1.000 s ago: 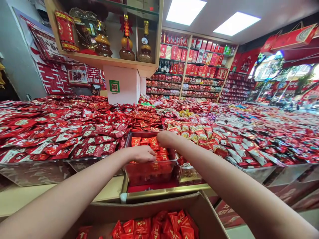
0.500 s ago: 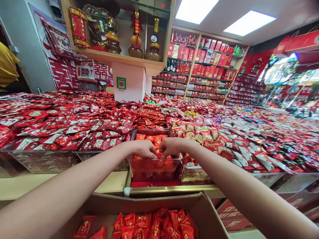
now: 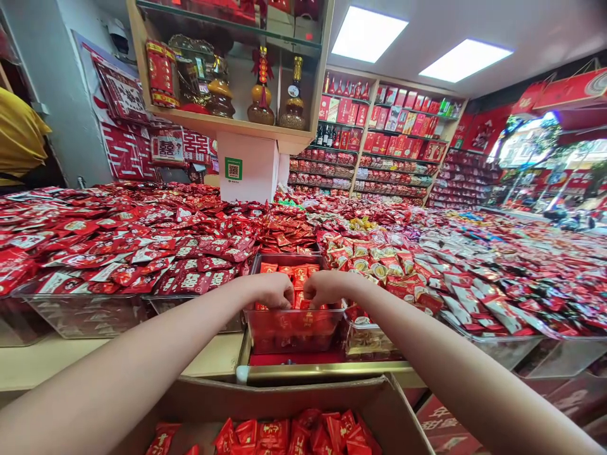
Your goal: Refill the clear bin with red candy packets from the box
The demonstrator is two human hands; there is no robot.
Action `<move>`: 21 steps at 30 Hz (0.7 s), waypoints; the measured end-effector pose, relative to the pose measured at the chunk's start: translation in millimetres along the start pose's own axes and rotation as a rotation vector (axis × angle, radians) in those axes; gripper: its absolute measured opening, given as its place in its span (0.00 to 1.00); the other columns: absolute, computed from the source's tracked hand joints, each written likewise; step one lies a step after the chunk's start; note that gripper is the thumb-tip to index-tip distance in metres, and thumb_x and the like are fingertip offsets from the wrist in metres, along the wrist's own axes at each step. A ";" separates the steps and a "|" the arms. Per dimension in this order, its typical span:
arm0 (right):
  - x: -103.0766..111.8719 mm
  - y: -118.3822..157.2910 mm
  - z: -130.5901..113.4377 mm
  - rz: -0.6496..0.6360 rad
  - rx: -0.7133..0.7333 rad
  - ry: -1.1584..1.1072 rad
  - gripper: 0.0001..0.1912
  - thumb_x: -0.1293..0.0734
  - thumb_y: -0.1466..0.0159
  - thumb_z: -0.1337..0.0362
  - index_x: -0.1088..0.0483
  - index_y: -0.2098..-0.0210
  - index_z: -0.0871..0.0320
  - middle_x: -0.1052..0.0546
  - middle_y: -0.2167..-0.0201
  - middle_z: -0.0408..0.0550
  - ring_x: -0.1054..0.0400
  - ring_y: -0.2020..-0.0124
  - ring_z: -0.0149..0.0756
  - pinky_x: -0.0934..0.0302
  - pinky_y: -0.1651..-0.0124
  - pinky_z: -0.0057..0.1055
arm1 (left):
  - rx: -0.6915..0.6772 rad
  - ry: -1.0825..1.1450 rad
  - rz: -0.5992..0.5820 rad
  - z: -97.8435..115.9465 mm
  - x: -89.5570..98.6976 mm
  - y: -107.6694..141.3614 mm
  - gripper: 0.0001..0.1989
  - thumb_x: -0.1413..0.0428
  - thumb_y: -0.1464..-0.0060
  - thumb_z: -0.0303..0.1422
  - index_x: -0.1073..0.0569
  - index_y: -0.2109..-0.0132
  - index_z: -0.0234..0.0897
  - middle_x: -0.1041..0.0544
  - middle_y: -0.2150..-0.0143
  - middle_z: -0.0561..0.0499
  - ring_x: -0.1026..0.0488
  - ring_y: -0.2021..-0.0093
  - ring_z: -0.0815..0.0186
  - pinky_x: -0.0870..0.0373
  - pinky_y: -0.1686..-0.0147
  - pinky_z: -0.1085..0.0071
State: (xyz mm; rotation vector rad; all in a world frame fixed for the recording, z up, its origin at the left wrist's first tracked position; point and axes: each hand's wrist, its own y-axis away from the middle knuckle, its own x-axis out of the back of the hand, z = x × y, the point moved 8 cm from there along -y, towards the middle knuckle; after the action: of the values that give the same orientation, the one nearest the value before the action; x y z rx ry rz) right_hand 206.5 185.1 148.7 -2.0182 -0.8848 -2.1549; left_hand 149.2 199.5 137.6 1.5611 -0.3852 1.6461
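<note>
Head view: both hands, left hand (image 3: 271, 291) and right hand (image 3: 328, 289), curl over red packets (image 3: 294, 276) in clear bin (image 3: 294, 328).

Both my arms bare from the frame edge down to the wrists, no sleeves in view. Left hand (image 3: 271, 290) and right hand (image 3: 327, 287): no gloves, rings, watch or bands visible. Fingertips mostly hidden, nails not readable.
</note>
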 end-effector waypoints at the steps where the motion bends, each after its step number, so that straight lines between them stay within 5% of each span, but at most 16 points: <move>1: -0.2 0.2 -0.4 0.001 0.000 0.003 0.13 0.36 0.50 0.66 0.30 0.63 0.59 0.26 0.70 0.44 0.37 0.74 0.29 0.49 0.79 0.21 | 0.003 -0.016 0.026 -0.8 3.9 0.6 0.05 0.47 0.51 0.31 0.30 0.68 0.32 0.30 0.75 0.56 0.34 0.76 0.72 0.37 0.74 0.72; 7: 1.5 -0.4 -2.9 0.010 0.029 0.045 0.13 0.36 0.50 0.65 0.29 0.64 0.59 0.26 0.71 0.44 0.37 0.73 0.30 0.49 0.78 0.23 | -0.036 -0.078 0.157 3.5 28.8 7.1 0.04 0.48 0.50 0.28 0.30 0.67 0.33 0.30 0.71 0.54 0.34 0.71 0.69 0.37 0.69 0.69; 21: -4.0 -9.0 -5.8 0.014 0.030 0.143 0.13 0.39 0.50 0.69 0.30 0.65 0.59 0.25 0.68 0.46 0.35 0.72 0.32 0.47 0.77 0.23 | -0.036 -0.069 0.156 -0.7 16.0 -1.2 0.08 0.52 0.46 0.33 0.33 0.69 0.33 0.35 0.75 0.57 0.38 0.77 0.73 0.39 0.75 0.73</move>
State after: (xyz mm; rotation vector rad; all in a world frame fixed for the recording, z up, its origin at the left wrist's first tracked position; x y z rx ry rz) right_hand 198.1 188.7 141.8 -1.8238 -0.8748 -2.2317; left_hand 151.2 206.2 152.1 1.5979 -0.5828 1.6966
